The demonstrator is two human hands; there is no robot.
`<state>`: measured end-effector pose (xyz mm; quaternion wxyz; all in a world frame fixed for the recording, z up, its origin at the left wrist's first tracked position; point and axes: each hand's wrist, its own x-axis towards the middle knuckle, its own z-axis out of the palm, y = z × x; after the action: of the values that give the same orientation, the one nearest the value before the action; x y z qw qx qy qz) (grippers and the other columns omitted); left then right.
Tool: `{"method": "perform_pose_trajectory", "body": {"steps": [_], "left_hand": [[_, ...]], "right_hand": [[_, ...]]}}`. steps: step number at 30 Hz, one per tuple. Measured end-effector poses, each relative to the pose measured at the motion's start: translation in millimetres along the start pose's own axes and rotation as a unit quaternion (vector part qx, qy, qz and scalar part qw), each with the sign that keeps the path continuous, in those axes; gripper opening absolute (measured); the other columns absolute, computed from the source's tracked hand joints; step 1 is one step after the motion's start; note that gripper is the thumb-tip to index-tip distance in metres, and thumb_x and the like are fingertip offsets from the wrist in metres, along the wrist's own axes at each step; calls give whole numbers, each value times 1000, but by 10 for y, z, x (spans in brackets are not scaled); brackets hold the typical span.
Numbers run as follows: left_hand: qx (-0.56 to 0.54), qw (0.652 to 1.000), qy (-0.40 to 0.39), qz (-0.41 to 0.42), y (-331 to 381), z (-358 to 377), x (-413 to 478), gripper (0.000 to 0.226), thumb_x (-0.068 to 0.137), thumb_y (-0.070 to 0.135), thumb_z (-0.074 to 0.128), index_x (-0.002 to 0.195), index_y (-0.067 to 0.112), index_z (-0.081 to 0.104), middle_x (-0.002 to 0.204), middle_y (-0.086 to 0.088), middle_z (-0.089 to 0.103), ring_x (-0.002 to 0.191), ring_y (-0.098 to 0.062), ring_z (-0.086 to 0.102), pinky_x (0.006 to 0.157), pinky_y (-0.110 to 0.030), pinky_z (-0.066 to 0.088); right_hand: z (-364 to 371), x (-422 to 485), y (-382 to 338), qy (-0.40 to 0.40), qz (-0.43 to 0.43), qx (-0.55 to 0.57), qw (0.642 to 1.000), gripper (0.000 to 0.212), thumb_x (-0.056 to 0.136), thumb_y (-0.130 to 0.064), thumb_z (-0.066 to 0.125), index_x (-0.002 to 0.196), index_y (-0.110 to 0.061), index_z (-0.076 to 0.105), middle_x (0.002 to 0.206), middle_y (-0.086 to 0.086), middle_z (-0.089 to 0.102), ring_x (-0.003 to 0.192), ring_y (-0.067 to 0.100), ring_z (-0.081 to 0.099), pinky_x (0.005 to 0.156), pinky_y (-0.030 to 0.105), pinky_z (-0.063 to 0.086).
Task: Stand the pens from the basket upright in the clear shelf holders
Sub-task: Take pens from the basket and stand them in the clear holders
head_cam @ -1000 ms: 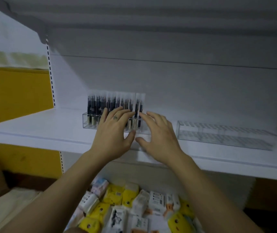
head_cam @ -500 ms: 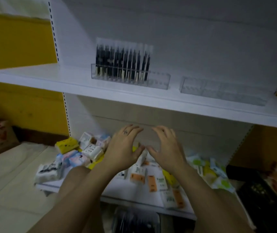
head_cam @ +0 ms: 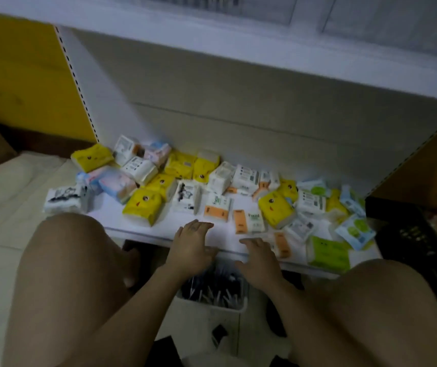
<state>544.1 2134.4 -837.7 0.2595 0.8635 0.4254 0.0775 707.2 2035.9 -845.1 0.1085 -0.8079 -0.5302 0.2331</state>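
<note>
Basket at 6 o'clock, hemmed by left knee at 8 and right knee at 4; far side under lower shelf edge. Left hand and right hand hang above it, fingers spread. Tissue packs crowd shelf 10 to 2 o'clock; bare strip at 12. Black crate at 3.

The single head-worn camera is looking steeply down from close above the lower shelf, taking in the basket just below its front edge.

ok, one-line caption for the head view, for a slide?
Left hand and right hand hover open and empty over the basket of pens, tissue packs strewn on the low shelf beyond.
</note>
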Motion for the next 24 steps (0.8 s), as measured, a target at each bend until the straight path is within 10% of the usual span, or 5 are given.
{"method": "perform_pose_trajectory", "body": {"steps": [4, 15, 24], "left_hand": [[-79, 992, -66, -76, -238, 389, -101, 58, 80, 32, 71, 133, 19, 53, 130, -5, 59, 122, -27, 53, 98, -34, 46], [-91, 959, -187, -194, -543, 892, -32, 47, 83, 30, 70, 125, 16, 57, 121, -10, 62, 108, -27, 58, 83, -30, 48], [-133, 938, -222, -232, -547, 1086, 5, 51, 89, 28, 66, 134, 11, 49, 130, -10, 57, 112, -23, 56, 82, -24, 40]], "right_hand": [[562, 79, 189, -89, 33, 39, 995, 28, 75, -49, 56, 94, -30, 48, 95, 4, 52, 84, 21, 48, 70, 31, 41], [1082, 337, 485, -250, 146, 91, 953, 38, 90, -27, 66, 119, -3, 60, 119, 12, 61, 107, 24, 58, 84, 27, 47], [1725, 722, 570, -331, 161, 108, 923, 36, 89, -42, 63, 73, -10, 56, 72, 8, 55, 74, 21, 55, 71, 26, 44]]}}
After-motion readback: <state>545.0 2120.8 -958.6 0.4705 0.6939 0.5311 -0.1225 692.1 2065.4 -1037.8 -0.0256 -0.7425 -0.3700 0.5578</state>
